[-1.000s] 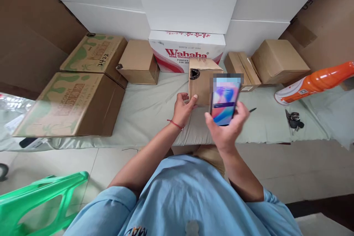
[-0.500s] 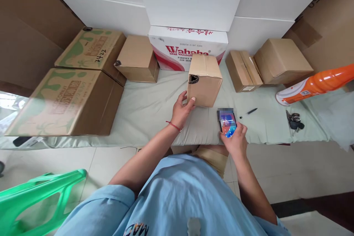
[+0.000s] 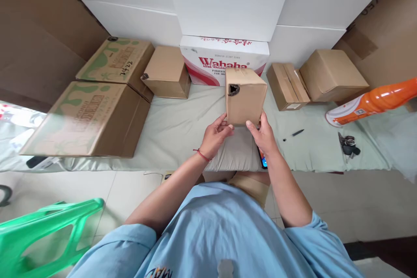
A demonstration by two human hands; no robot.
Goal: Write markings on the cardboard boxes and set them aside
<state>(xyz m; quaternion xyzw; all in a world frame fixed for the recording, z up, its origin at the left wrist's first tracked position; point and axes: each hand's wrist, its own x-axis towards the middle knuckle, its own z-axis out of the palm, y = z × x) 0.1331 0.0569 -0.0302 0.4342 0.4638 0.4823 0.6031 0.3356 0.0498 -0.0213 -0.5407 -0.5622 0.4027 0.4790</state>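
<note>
A small brown cardboard box (image 3: 245, 105) with a dark, ragged hole near its upper left corner is gripped between my two hands. My left hand (image 3: 215, 136), with a red string at the wrist, takes the box by its lower left edge. On the other side, my right hand (image 3: 263, 134) has its thumb against the front face and its fingers along the right edge. The phone (image 3: 263, 160) lies on the cloth-covered table, partly hidden by my right wrist. A white Wahaha carton (image 3: 208, 63) stands behind the box.
Printed coconut cartons (image 3: 78, 117) and a brown box (image 3: 169, 69) stand left. Toward the right are more boxes (image 3: 332, 74), an orange bottle (image 3: 371, 102), a pen (image 3: 297, 132) and keys (image 3: 348, 144). A green stool (image 3: 73, 234) is on the floor.
My right hand has lowered the phone to the table, let go of it and taken hold of the box's right side. My left hand has stayed at the box's left edge.
</note>
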